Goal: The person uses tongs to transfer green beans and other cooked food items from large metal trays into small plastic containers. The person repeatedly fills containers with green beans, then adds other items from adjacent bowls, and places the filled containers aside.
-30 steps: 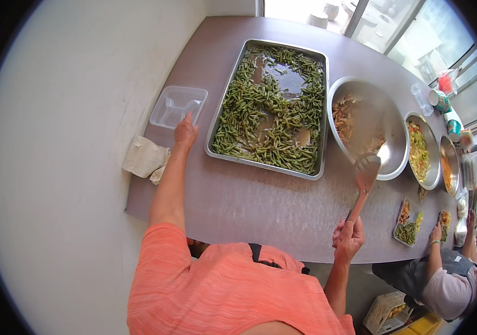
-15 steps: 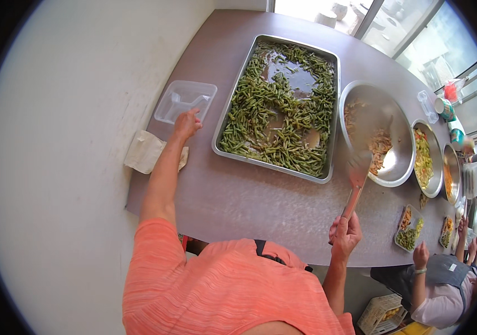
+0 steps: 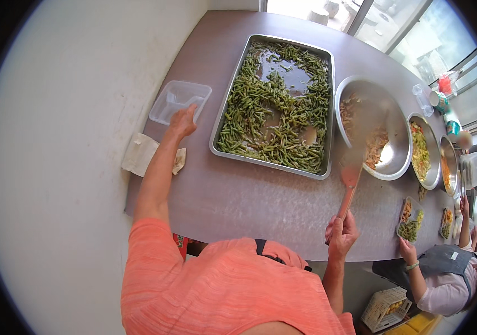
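Note:
My left hand (image 3: 183, 121) is at the near right corner of a clear plastic food container (image 3: 165, 111), its fingers closed on the rim. The container has dividers and no food in it. In my right hand (image 3: 343, 233) I hold metal tongs (image 3: 345, 204) by the handle, their broad end above the table by the near rim of a large steel bowl (image 3: 407, 159). Shredded brownish food (image 3: 376, 149) lies in that bowl. Between my hands and farther back is a rectangular steel tray (image 3: 269, 163) of cut green beans (image 3: 277, 95) in liquid.
A folded cloth (image 3: 140, 153) lies beside my left forearm, near the wall. To the right stand a bowl of yellow-green vegetables (image 3: 420, 153) and a bowl of orange food (image 3: 446, 170). At lower right a co-worker's hand (image 3: 408, 251) touches a filled container (image 3: 410, 220). A crate (image 3: 381, 308) sits below.
My left fingers have closed in on the container's rim. The tongs have shifted slightly down and left. The co-worker's hand has reached the filled container.

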`<action>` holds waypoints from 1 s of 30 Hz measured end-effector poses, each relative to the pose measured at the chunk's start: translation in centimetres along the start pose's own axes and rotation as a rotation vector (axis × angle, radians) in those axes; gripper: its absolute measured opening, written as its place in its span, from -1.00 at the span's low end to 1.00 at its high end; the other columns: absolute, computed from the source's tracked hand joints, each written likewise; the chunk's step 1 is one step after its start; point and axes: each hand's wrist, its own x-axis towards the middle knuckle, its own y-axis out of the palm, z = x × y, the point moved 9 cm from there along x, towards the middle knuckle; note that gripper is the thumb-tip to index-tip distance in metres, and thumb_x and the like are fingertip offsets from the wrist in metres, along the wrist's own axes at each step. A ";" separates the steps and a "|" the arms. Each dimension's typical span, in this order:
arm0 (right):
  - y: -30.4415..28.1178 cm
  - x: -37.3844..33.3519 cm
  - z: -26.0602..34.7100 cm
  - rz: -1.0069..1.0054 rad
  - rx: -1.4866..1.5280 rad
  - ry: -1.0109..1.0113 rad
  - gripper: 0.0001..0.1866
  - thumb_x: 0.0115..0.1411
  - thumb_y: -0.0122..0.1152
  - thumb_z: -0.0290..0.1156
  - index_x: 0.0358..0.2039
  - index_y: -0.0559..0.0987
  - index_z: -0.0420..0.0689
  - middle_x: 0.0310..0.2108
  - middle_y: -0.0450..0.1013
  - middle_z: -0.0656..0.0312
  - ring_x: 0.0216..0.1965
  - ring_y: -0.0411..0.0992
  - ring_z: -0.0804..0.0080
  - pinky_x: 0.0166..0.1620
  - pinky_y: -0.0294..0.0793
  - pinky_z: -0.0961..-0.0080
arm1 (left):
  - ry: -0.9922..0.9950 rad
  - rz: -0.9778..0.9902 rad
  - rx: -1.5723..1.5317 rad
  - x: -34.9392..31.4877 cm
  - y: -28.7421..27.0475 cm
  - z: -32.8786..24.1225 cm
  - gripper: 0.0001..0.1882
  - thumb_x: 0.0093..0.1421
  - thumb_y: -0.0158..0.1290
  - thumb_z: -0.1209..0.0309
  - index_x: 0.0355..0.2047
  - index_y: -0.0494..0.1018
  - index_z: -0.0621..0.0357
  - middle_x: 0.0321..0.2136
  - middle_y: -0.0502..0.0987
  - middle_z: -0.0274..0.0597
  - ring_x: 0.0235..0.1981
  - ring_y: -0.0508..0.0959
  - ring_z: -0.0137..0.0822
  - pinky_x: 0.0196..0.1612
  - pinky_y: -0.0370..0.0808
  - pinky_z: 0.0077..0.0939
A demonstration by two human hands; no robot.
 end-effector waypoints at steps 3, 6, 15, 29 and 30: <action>0.3 -0.3 -0.2 -0.019 0.017 0.026 -0.55 0.27 0.13 -0.36 0.10 0.36 -0.33 -0.53 0.35 0.35 -0.65 0.29 0.72 -0.63 0.25 0.75 | -0.038 -0.003 0.097 -0.1 -1.0 0.0 -0.46 -0.02 -0.03 0.56 0.04 0.25 0.13 -0.32 0.55 0.19 -0.24 0.56 0.16 -0.16 0.50 -0.07; 0.2 -0.7 -0.4 -0.016 0.019 0.016 -0.55 0.26 0.13 -0.36 0.10 0.36 -0.31 -0.54 0.35 0.36 -0.65 0.29 0.72 -0.64 0.24 0.75 | -0.005 -0.196 0.059 -0.1 -3.0 1.2 -0.50 -0.01 -0.04 0.54 0.01 0.23 0.14 -0.31 0.54 0.16 -0.27 0.55 0.17 -0.18 0.50 -0.06; 0.1 -1.1 -0.8 -0.016 -0.001 0.067 -0.53 0.24 0.17 -0.35 0.12 0.36 -0.27 -0.53 0.36 0.37 -0.63 0.29 0.72 -0.62 0.25 0.76 | 0.137 -0.734 -0.163 -5.1 -11.9 -0.3 -0.60 0.07 -0.08 0.56 -0.02 0.32 0.10 -0.30 0.55 0.03 -0.31 0.55 0.08 -0.27 0.49 -0.10; 6.3 6.8 -4.7 0.315 -0.683 0.125 -0.67 0.19 0.15 -0.16 -0.45 0.48 -0.22 -0.67 0.37 0.18 -0.71 0.35 0.40 -0.60 0.31 0.41 | 0.525 -0.066 -0.508 -28.1 1.8 -19.4 -0.38 0.06 0.17 0.27 0.15 0.28 0.10 -0.39 0.49 -0.05 -0.48 0.55 -0.07 -0.46 0.51 -0.27; 8.0 7.4 -5.3 0.373 -0.635 0.260 -0.64 0.20 0.12 -0.14 -0.46 0.49 -0.23 -0.67 0.38 0.19 -0.73 0.34 0.43 -0.63 0.30 0.42 | 0.520 -0.032 -0.534 -28.3 2.2 -19.6 -0.36 0.06 0.18 0.23 0.15 0.28 0.09 -0.39 0.50 -0.06 -0.48 0.56 -0.08 -0.46 0.51 -0.28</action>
